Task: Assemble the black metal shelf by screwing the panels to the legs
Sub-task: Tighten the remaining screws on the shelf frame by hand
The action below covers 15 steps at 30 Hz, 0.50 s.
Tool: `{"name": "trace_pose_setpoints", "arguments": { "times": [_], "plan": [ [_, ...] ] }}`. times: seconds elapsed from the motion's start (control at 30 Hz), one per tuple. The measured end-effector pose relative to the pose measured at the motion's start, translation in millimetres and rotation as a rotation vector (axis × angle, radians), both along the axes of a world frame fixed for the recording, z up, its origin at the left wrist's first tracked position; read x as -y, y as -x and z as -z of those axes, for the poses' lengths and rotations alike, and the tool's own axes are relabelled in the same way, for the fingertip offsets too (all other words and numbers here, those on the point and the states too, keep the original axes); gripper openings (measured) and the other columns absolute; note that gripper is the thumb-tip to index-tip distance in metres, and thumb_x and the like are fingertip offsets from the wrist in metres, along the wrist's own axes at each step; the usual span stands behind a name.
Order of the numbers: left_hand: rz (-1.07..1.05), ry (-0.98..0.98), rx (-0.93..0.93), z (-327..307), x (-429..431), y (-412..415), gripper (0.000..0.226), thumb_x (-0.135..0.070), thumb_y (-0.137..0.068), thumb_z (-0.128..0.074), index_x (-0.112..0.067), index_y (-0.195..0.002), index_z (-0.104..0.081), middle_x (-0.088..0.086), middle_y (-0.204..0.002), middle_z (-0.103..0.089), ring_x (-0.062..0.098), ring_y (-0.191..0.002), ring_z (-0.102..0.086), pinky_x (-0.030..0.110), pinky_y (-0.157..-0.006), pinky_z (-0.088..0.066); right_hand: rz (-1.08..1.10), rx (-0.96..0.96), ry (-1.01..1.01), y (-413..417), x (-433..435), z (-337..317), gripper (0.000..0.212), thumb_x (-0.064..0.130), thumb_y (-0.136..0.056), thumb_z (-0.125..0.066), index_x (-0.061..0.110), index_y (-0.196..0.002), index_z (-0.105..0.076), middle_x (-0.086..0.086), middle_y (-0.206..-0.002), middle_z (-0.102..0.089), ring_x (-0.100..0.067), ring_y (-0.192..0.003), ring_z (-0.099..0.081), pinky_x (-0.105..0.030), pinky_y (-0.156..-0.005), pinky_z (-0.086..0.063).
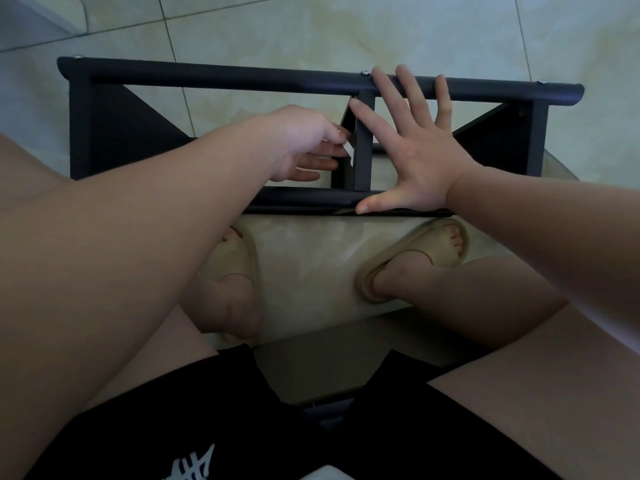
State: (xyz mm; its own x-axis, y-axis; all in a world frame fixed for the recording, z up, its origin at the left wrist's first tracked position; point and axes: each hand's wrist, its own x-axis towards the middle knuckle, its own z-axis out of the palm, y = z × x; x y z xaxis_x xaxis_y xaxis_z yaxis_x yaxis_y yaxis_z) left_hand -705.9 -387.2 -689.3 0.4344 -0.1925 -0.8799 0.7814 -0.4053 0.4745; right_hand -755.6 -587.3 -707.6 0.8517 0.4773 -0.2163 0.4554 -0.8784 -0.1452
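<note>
**A:** Status on the shelf point(138, 143)?

**B:** From my feed it lies on its side on the tiled floor point(311, 26), just beyond the person's feet. The far leg point(221, 77) runs left to right, and the near leg point(304, 196) runs parallel to it. Three panels span them: left panel point(80, 133), middle panel point(363, 157), right panel point(536, 140).

**A:** Screws?

**B:** I see three screw heads along the far leg, one above each panel. The middle one point(364, 73) sits just beside the right fingertips. I judge the far-side joints done. The near-leg joints are hidden by the arms and the rail, so I can't confirm those. I can't tell whether there are other legs.

**A:** Hands?

**B:** The right hand point(415, 150) is released and spread flat. Its fingertips are on the far leg, its thumb is on the near leg, and its palm is beside the middle panel. It looks like it's bracing the frame. The left hand point(304, 143) reaches inside the frame from the left, up to the middle panel. There's a small pale object point(347, 148) at its fingertips. I can't tell whether it's grasped or what it is.

**A:** Progress?

**B:** My guess is well along. The frame looks squared up with all three panels seated. What's probably left is the middle panel's near-side fixing, then a check on the rest.
</note>
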Motion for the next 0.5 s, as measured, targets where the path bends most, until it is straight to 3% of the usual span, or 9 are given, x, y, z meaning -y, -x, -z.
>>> {"name": "trace_pose_setpoints", "arguments": {
  "times": [0.5],
  "plan": [
    [0.006, 0.008, -0.047, -3.7, -0.4, -3.4, 0.02, -0.03, -0.1, -0.053, -0.028, -0.109, -0.07, -0.011, -0.087, -0.078, 0.012, -0.102, -0.065, 0.041, -0.088, -0.045, -0.001, 0.012, -0.004, -0.1, -0.3, 0.3, 0.127, 0.105, -0.063, -0.029, 0.028, -0.162, -0.006, -0.016, -0.169, 0.003, -0.043, -0.154, 0.006, -0.071, -0.113, 0.008]
  ]
}}
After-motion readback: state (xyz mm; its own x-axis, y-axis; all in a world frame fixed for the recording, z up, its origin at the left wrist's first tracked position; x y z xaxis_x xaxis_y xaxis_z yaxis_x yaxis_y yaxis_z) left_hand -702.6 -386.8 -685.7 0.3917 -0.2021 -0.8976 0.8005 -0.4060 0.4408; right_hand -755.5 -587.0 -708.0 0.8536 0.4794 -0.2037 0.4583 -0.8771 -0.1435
